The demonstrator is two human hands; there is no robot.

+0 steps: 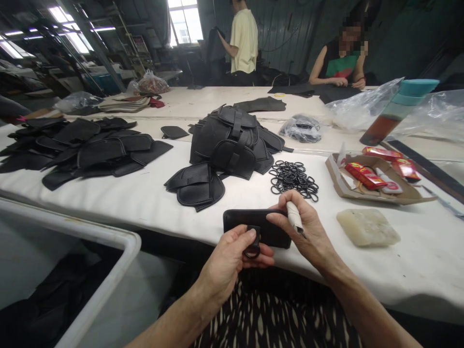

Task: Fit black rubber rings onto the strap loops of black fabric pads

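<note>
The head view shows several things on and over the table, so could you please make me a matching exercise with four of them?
1. Black rings
2. Bottle
3. Cardboard tray
4. Black panel

A. Holding red packets
B. Held by the left hand and the right hand
C. Teal at the top, reddish-brown lower down
D. In a loose heap on the white-covered table

Right pairs: 1-D, 2-C, 3-A, 4-B
</note>
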